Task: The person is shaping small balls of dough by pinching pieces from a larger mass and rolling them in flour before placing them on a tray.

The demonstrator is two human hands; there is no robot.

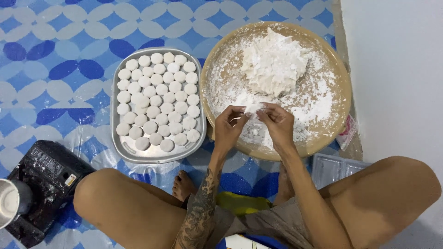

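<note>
A small white dough piece [254, 109] sits pinched between the fingertips of the left hand [229, 125] and right hand [278, 123], both closed narrowly on it, over the near edge of the floured round tray [344, 78], just below the dough mound [273, 62].

Beside the one round floured tray [339, 78] with its one dough mound [274, 62] lies one metal tray [127, 150] holding about forty-five white dough discs [157, 94].
</note>
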